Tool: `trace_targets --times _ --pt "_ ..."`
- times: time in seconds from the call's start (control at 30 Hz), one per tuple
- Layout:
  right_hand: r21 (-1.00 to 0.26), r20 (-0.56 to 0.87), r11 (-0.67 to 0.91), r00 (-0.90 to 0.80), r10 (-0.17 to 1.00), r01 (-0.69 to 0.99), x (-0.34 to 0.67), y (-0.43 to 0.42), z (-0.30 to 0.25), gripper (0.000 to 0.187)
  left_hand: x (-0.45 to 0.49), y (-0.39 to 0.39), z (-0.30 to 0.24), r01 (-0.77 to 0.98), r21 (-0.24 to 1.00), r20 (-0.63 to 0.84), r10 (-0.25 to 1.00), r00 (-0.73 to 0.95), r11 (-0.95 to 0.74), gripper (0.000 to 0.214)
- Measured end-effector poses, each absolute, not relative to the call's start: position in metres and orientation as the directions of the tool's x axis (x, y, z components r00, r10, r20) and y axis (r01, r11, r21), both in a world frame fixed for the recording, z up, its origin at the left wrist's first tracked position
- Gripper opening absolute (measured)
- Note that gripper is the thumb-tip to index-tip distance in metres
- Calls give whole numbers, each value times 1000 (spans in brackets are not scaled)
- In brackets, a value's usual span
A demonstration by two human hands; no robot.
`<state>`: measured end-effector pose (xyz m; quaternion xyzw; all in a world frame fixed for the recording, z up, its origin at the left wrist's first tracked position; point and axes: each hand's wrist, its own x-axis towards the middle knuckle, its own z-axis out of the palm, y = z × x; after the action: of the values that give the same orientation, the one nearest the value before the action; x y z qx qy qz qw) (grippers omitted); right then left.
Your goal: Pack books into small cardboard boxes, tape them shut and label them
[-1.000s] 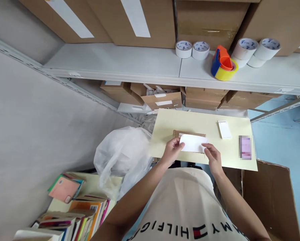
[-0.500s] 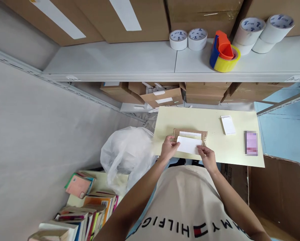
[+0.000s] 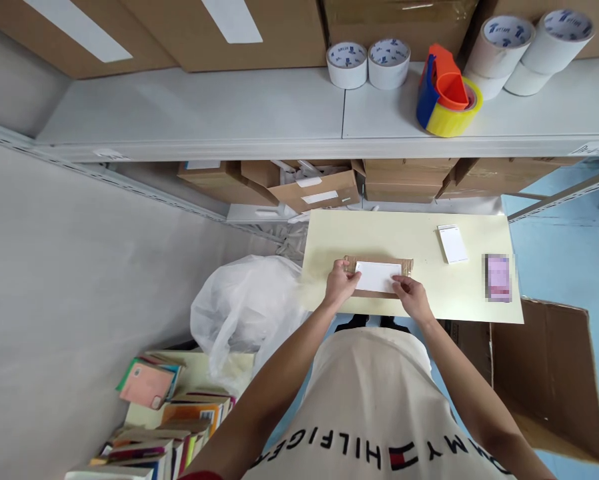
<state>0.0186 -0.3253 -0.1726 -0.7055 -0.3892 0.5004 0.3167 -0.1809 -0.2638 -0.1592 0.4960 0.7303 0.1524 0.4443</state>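
Shirt (image 3: 364,383): off-white; dark print upside down in view, reads "HILFIGE" and "MMY", the rest cut off or curved away; red, white and navy flag logo between.
Tape rolls (image 3: 347,75): white, blue print inside the cores; one reads "TAPE", letters ahead of that unclear. Two singles left of the tape dispenser (image 3: 449,90), two stacks right of it.
Shelf (image 3: 204,110): grey; front-edge tags (image 3: 594,147) too small to read.
Paper slip (image 3: 378,277): white rectangle, near plain, small mark at upper left corner; flat, long side crosswise, over the parcel (image 3: 406,268). Cannot tell if they touch.
Parcel: brown, shiny tape at the ends, lying on the desk (image 3: 329,233).
Left hand (image 3: 341,283): pinching the slip's left end, thumb on top.
Right hand (image 3: 412,297): fingers narrow, pinching the right end.
Card stack (image 3: 453,245): white, far right part of desk, fine print unreadable.
Lower carton (image 3: 299,197): open, white pieces (image 3: 287,177) inside, white label on front.
Floor carton (image 3: 539,373): open, brown, right of desk.
Plastic bag (image 3: 244,300): translucent, left of desk, contents unclear.
Books (image 3: 179,427): lower left, orange cover carries a barcode.
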Motion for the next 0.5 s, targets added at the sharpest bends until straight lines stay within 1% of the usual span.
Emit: trace_targets --times 0.13,0.23,0.37,0.5 --pt "-811 -447 -484 186 875 330 19 -321 -170 47 -181 -259 -156 653 615 -510 855 -98 441 38" --pt "-784 -434 -471 185 882 405 19 -318 -168 46 -180 -255 -154 737 545 -512 855 -85 400 37" --pt "-750 -389 -422 176 904 510 21 -312 -169 35 -177 -247 -150 861 408 -504 861 -65 304 32" --pt "-680 -372 -352 111 922 643 27 -306 -168 28 -176 -239 -141 924 324 -506 862 -14 205 25"
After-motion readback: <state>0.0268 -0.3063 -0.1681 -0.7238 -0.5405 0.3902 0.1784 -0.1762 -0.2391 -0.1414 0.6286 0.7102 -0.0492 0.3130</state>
